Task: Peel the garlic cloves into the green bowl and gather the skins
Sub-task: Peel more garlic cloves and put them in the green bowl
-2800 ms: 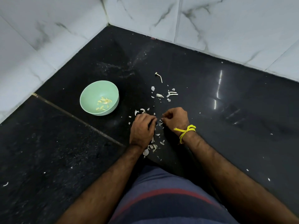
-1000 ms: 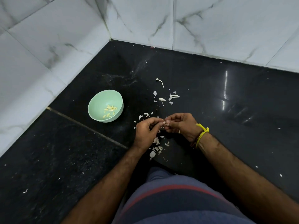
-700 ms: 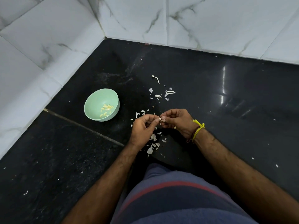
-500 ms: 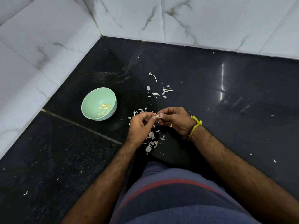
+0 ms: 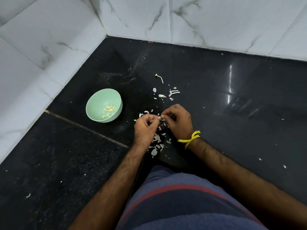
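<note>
My left hand (image 5: 144,128) and my right hand (image 5: 178,121) meet fingertip to fingertip above the black counter. Between them they pinch a small garlic clove (image 5: 159,117), mostly hidden by the fingers. The green bowl (image 5: 94,103) stands to the left of my hands, with several peeled cloves (image 5: 108,110) inside. Loose white skins (image 5: 157,143) lie on the counter under and just behind my hands. More skins and a thin stem (image 5: 166,93) are scattered farther back.
White marble wall tiles (image 5: 49,47) close the counter on the left and at the back, forming a corner. A seam (image 5: 86,127) crosses the black counter diagonally. My striped shorts (image 5: 182,196) fill the bottom. A yellow thread (image 5: 189,139) circles my right wrist.
My hands lifted off the counter and came together with the clove pinched between the fingertips. Over the last second they stay joined with only small finger shifts. The bowl has not moved.
</note>
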A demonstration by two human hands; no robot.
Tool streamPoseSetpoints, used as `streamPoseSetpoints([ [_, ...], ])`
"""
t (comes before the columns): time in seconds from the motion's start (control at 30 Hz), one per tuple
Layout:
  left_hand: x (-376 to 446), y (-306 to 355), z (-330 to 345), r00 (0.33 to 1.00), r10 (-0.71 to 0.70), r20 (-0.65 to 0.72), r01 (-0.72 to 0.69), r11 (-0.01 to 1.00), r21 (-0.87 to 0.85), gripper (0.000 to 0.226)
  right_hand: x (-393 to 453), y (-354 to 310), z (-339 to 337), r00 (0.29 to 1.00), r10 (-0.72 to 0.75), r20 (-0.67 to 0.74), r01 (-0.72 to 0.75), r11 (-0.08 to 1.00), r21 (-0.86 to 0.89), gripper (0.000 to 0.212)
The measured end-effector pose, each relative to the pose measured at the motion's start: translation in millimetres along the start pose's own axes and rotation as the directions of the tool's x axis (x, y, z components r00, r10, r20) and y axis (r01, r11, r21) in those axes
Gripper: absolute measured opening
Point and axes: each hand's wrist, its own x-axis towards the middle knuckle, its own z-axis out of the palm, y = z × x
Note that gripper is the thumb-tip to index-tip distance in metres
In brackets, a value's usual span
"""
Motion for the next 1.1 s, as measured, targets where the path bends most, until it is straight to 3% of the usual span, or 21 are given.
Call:
streamPoseSetpoints([
  [0.1,-1.8,1.4,0.2,1.0,-0.005,-0.015,0.005,1.0,-0.013,0.048,1.2,-2.2,1.2,0.995,-0.088,0.048,0.089,0.996,-0.027,0.009],
  [0.23,-0.3,3.8,-4.9,1.0,-0.012,-0.001,0.012,1.0,-0.005,0.025,0.7,-4.8,0.7,0.98,0.085,0.179,-0.114,0.981,0.158,0.011],
  [0.43,2.0,7.6,-1.2,0.997,-0.052,0.049,0.054,0.998,-0.039,0.013,-3.5,-15.1,-7.5,0.936,0.235,0.262,-0.337,0.815,0.472,0.013],
  [0.67,0.3,16.5,2.7,0.999,-0.041,0.031,0.042,0.999,-0.029,0.018,-2.7,-14.5,-5.0,0.908,0.33,0.258,-0.418,0.677,0.606,0.01],
  [0.83,0.7,10.5,1.1,0.999,-0.014,-0.041,0.018,0.996,0.09,0.038,-2.5,-12.1,-10.9,0.894,0.351,0.279,-0.446,0.63,0.636,0.01],
  [0.93,-1.7,13.4,1.3,0.996,0.051,-0.068,-0.037,0.981,0.19,0.034,-2.4,-10.6,-13.0,0.888,0.353,0.294,-0.457,0.613,0.645,0.011],
  [1.1,-5.7,20.1,-2.0,0.961,0.273,-0.039,-0.257,0.936,0.24,0.011,-1.2,-11.1,-12.8,0.87,0.377,0.319,-0.486,0.535,0.692,0.017],
])
